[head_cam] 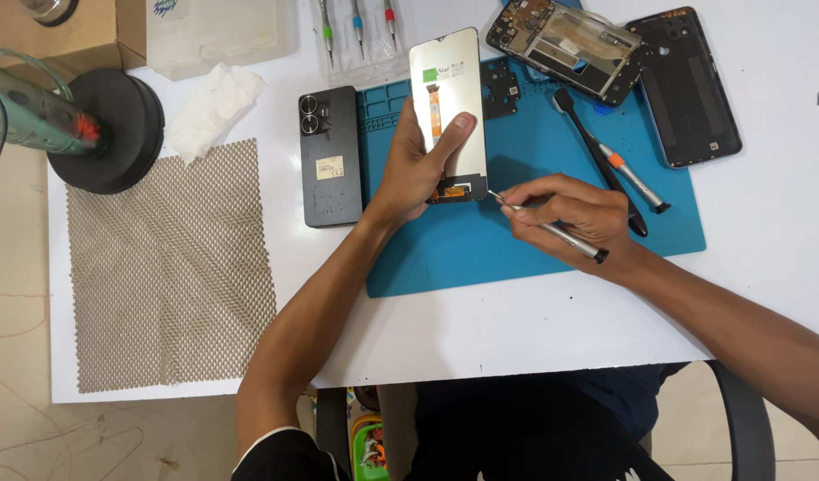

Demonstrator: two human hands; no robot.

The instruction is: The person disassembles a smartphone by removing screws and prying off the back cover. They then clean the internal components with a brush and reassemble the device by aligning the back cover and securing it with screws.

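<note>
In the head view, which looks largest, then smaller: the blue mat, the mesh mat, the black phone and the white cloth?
1. Blue mat and mesh mat: they look about alike, so I do not rank them.
2. Black phone.
3. White cloth, though crumpled.

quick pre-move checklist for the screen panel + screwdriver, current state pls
1. Left hand grips the grey rectangular phone display panel, thumb across its back: ok.
2. Right hand holds the slim silver precision screwdriver: ok.
3. Screwdriver tip close to the panel's lower corner, by the orange flex connector; whether it touches: cannot tell.
4. Panel is over the blue rubber work mat: ok.
5. Black spudger-like tool lies just beyond the right hand, could be knocked: not ok.
6. Damage on the connector: cannot tell.
</note>
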